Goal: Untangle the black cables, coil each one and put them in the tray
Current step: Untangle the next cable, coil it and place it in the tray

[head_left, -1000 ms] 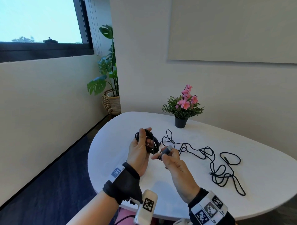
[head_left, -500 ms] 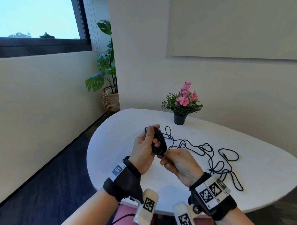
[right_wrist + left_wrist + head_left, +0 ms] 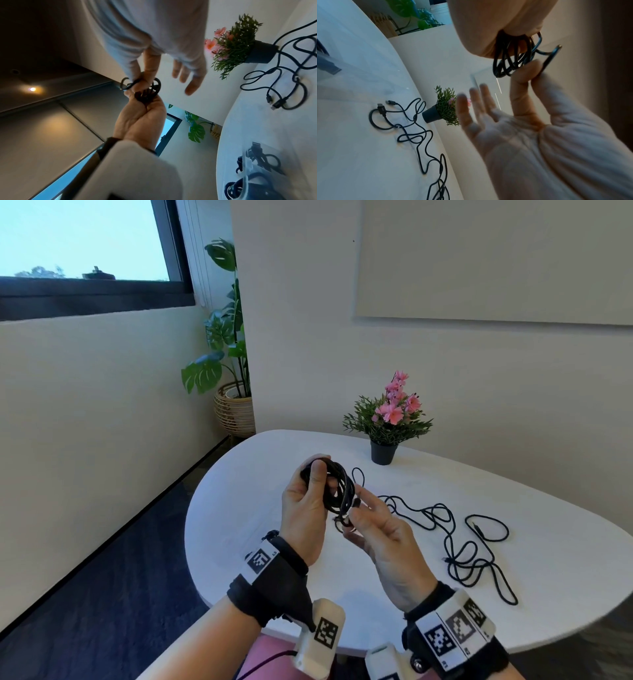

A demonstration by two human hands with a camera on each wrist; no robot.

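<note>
Daylight coming in through dark-framed window (image 3: 85, 244) at upper left, lighting pale walls and round white table (image 3: 513, 508) evenly in sharp, bright head view. Casting only soft shadows under loose black cable (image 3: 459, 542). Bending straight lines toward edges in all views. Looking dimmer and bluish in wrist views, blurring spread fingers (image 3: 476, 100). Glowing warm around recessed ceiling spotlight (image 3: 32, 89) against dark ceiling.

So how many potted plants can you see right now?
2: a small pink-flowered plant on the white table, and a tall leafy plant in a woven basket on the floor in the corner.
</note>
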